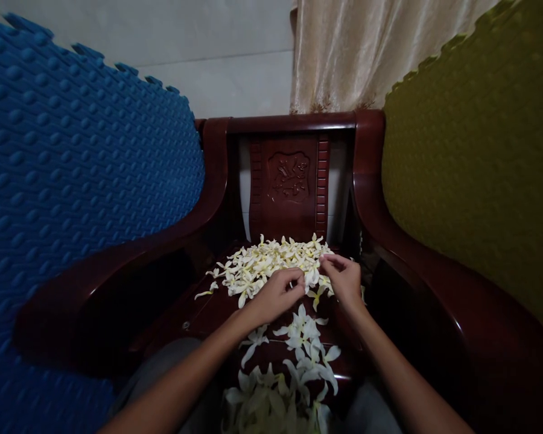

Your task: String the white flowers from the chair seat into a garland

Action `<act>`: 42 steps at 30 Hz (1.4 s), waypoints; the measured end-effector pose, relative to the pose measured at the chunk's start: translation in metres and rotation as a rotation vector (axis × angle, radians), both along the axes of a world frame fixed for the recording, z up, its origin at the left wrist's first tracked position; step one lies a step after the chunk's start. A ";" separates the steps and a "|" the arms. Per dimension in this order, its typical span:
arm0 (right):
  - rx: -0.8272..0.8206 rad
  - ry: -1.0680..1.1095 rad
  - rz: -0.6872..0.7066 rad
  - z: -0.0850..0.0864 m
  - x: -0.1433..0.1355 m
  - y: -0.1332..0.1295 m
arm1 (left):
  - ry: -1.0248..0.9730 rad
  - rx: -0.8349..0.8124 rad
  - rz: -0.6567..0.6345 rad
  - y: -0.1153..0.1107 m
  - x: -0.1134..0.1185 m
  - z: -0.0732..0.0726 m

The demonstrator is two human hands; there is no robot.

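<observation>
Dark red, glossy wood forms the chair seat (208, 313), dim under low light. Nearest, at the bottom centre, a front cluster of white flowers (269, 404) sits between two legs in grey cloth (163, 367). From it a loose trail of flowers (305, 337) runs up over the seat's front part, with a single bloom (254, 342) just to its left.

Farther on, both hands are at the near right side of a broad heap of white and pale yellow flowers (262, 265), which covers the back part of the seat. The left hand (284, 290) is curled, thumb close to the fingers; the right hand (345, 278) has thumb and forefinger drawn nearly together at the heap's right side. White petals show between the hands, but whether either one grips them, I cannot tell. One stray flower (207, 292) lies off the heap's left edge.

Curved armrests (429, 283) flank the seat, a blue textured mat (85, 157) beyond the left one, an olive mat (475, 157) beyond the right. Behind rise the carved backrest (289, 181), a pale wall (217, 78) and a beige curtain (344, 54).
</observation>
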State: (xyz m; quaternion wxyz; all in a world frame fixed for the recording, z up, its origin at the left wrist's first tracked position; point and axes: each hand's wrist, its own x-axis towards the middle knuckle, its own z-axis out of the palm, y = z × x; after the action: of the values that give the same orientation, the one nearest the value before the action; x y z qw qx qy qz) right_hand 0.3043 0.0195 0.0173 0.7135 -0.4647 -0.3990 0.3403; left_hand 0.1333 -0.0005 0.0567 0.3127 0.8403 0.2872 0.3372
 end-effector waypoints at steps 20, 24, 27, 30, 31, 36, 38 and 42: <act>-0.002 -0.205 0.423 0.006 -0.007 -0.011 | 0.070 0.180 0.218 0.015 -0.012 -0.009; -0.012 -0.203 0.526 0.011 -0.007 -0.016 | 0.039 0.114 0.190 0.017 -0.011 -0.011; -0.023 -0.176 0.543 0.014 -0.008 -0.018 | -0.034 0.052 0.161 0.017 -0.010 -0.011; -0.042 -0.150 0.564 0.015 -0.008 -0.019 | -0.079 0.010 0.107 0.017 -0.010 -0.009; -0.048 -0.143 0.571 0.015 -0.007 -0.019 | -0.088 -0.002 0.093 0.016 -0.010 -0.009; -0.033 -0.091 0.576 0.012 -0.004 -0.017 | -0.127 -0.029 0.072 0.012 -0.009 -0.005; -0.007 -0.079 0.585 0.012 -0.003 -0.017 | -0.140 -0.016 0.058 0.011 -0.009 -0.003; 0.019 -0.065 0.632 0.014 -0.004 -0.018 | -0.157 -0.045 0.037 0.009 -0.009 -0.002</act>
State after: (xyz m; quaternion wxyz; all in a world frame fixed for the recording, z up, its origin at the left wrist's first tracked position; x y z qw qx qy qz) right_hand 0.3002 0.0014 0.0311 0.5638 -0.3217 -0.5493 0.5262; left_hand 0.1240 0.0086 0.0551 0.3469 0.7983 0.2849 0.4014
